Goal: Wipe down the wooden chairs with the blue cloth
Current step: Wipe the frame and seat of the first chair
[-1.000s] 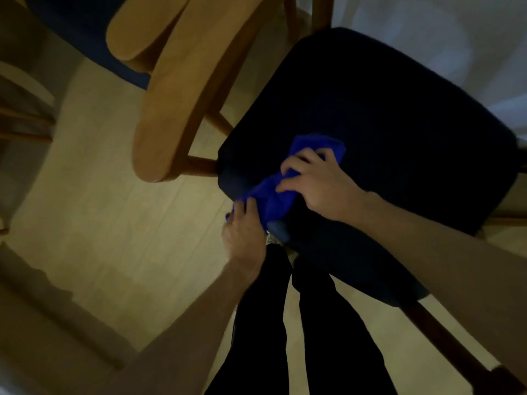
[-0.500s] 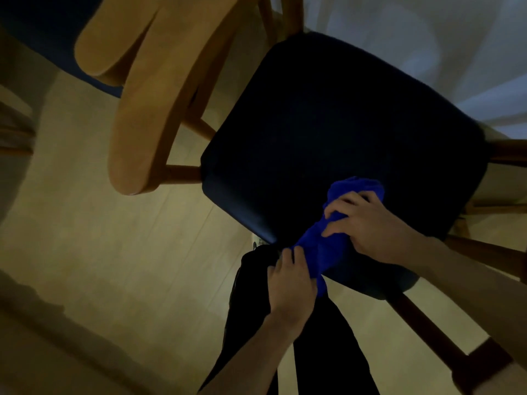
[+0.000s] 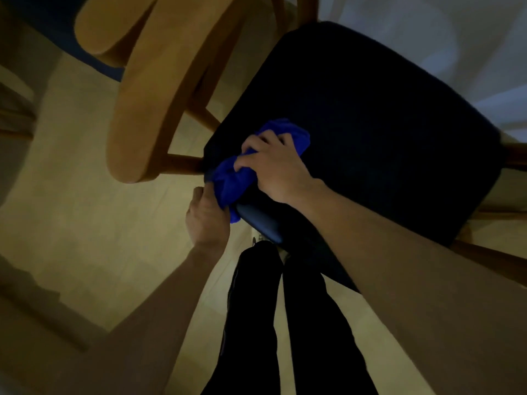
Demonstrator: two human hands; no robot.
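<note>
Mid-wipe on the chair seat (image 3: 370,132): right hand (image 3: 278,166) curls over the blue cloth (image 3: 231,181), left hand (image 3: 206,218) pinches its hanging end; next, the wooden backrest (image 3: 154,104).

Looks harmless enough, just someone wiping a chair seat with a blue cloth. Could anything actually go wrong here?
A few small things, probably. The blue cloth is bunched at the corner of the dark seat with one end hanging over the edge, so it may wipe unevenly. The left hand sits below the seat edge and could bump the wooden frame. The room is dim, so missed spots would be hard to see.
</note>
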